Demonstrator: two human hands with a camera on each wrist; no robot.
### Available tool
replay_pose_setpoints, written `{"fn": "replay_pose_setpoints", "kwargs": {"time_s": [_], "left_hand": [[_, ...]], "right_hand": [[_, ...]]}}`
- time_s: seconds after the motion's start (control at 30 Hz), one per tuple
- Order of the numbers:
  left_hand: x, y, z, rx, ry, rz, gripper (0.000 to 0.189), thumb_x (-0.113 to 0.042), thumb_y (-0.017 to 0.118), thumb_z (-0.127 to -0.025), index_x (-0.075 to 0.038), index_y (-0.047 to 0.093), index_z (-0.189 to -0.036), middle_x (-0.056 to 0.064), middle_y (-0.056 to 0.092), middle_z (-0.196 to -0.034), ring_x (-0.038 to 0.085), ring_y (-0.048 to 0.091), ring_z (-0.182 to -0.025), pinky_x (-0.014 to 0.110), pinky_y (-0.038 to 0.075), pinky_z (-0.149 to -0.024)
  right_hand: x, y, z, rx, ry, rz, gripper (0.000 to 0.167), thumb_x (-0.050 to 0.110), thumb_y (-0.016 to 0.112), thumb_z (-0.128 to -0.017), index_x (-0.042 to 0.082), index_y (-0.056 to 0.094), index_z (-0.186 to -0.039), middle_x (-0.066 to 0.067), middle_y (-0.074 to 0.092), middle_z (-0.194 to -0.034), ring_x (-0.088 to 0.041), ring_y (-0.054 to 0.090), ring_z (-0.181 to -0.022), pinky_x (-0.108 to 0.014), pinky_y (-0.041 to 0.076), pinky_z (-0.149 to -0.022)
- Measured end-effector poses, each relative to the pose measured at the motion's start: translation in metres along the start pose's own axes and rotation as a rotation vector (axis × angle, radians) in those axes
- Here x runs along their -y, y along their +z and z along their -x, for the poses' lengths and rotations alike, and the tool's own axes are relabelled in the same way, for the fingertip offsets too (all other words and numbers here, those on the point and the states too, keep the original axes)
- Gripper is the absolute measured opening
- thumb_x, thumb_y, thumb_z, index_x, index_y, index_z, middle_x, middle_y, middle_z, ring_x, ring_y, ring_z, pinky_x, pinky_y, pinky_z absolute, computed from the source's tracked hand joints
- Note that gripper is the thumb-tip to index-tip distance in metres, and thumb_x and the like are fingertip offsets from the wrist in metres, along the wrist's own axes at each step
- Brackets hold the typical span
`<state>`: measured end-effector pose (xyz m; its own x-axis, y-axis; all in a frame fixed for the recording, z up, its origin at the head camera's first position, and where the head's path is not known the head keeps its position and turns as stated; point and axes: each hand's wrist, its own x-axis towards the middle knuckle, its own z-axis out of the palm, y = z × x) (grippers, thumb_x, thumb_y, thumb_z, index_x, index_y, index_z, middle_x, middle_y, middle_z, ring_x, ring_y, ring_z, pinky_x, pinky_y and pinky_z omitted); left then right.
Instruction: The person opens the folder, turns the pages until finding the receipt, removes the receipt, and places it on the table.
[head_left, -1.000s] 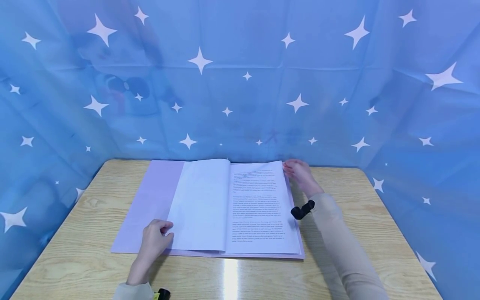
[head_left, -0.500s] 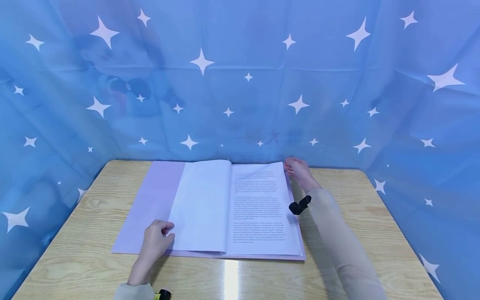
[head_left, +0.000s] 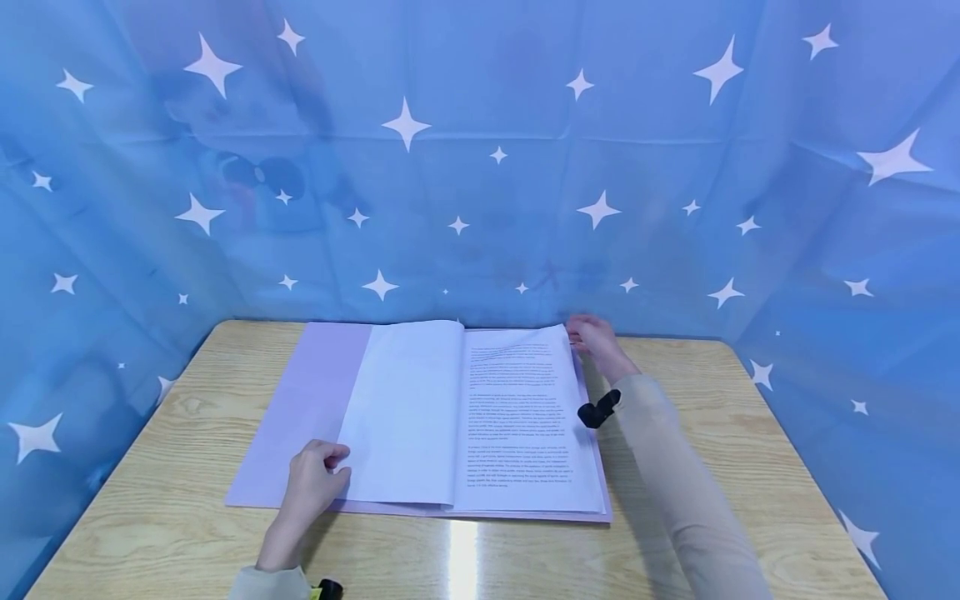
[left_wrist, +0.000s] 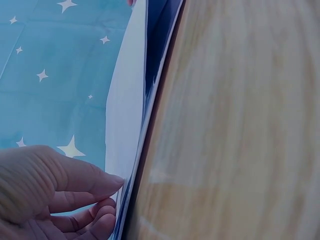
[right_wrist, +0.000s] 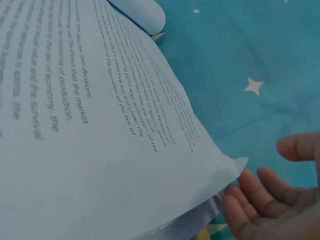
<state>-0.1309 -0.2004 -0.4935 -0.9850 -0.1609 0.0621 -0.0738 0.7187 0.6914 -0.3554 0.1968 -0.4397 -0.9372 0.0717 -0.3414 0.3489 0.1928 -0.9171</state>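
Table (head_left: 675, 533) w/ open booklet (head_left: 420, 417), spine running away from person. Printed page (head_left: 525, 417) lies on R side; R hand (head_left: 596, 342) nearest, fingers (right_wrist: 250, 195) loosely spread at its far corner. L hand (head_left: 311, 483) pinches blank sheet's (head_left: 401, 417) near-left corner.

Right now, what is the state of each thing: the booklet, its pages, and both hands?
Booklet: open, flat on the table.
Printed page: far corner slightly raised.
Blank page: turned left.
Left hand: fingers curled, touching the blank page's edge.
Right hand: open at the raised corner.
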Motion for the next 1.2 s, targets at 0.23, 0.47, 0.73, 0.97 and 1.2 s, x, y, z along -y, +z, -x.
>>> {"fn": "replay_pose_setpoints", "kwargs": {"time_s": [0.23, 0.47, 0.73, 0.97, 1.2], "left_hand": [[0.001, 0.001, 0.000, -0.004, 0.000, 0.002, 0.021, 0.008, 0.066, -0.071, 0.011, 0.067, -0.092, 0.012, 0.056, -0.082, 0.022, 0.052, -0.073, 0.032, 0.048, -0.064], [0.001, 0.001, 0.000, -0.006, 0.003, -0.003, 0.022, 0.008, 0.066, -0.071, 0.011, 0.067, -0.092, 0.012, 0.056, -0.081, 0.022, 0.052, -0.073, 0.032, 0.047, -0.063], [0.001, 0.002, -0.001, -0.014, 0.015, 0.003, 0.022, 0.008, 0.065, -0.070, 0.011, 0.067, -0.091, 0.011, 0.056, -0.080, 0.022, 0.053, -0.073, 0.029, 0.046, -0.063], [0.001, 0.001, -0.001, -0.022, 0.024, 0.001, 0.020, 0.008, 0.066, -0.070, 0.010, 0.068, -0.090, 0.010, 0.055, -0.079, 0.021, 0.052, -0.072, 0.028, 0.046, -0.061], [0.004, 0.001, 0.000, -0.037, 0.050, 0.001, 0.019, 0.009, 0.065, -0.069, 0.010, 0.068, -0.088, 0.010, 0.057, -0.078, 0.021, 0.052, -0.071, 0.026, 0.045, -0.061]], "right_hand": [[-0.002, -0.002, -0.002, 0.013, -0.029, 0.091, 0.042, 0.017, 0.048, -0.095, 0.000, 0.042, -0.133, -0.012, 0.050, -0.107, -0.024, 0.048, -0.092, -0.037, 0.040, -0.082], [-0.004, 0.000, -0.001, 0.021, -0.026, 0.134, 0.041, 0.018, 0.049, -0.096, -0.001, 0.045, -0.132, -0.012, 0.049, -0.109, -0.021, 0.047, -0.091, -0.037, 0.043, -0.082], [-0.005, 0.000, 0.006, 0.031, -0.026, 0.165, 0.046, 0.015, 0.049, -0.094, -0.003, 0.040, -0.136, -0.018, 0.045, -0.128, -0.023, 0.046, -0.097, -0.032, 0.041, -0.081], [-0.009, -0.002, 0.015, 0.070, -0.047, 0.167, 0.045, 0.014, 0.051, -0.093, -0.005, 0.041, -0.134, -0.019, 0.047, -0.125, -0.022, 0.047, -0.093, -0.032, 0.041, -0.081], [-0.012, -0.004, 0.026, 0.135, -0.049, 0.150, 0.046, 0.016, 0.050, -0.095, -0.004, 0.039, -0.134, -0.021, 0.044, -0.131, -0.026, 0.046, -0.104, -0.036, 0.039, -0.090]]}}
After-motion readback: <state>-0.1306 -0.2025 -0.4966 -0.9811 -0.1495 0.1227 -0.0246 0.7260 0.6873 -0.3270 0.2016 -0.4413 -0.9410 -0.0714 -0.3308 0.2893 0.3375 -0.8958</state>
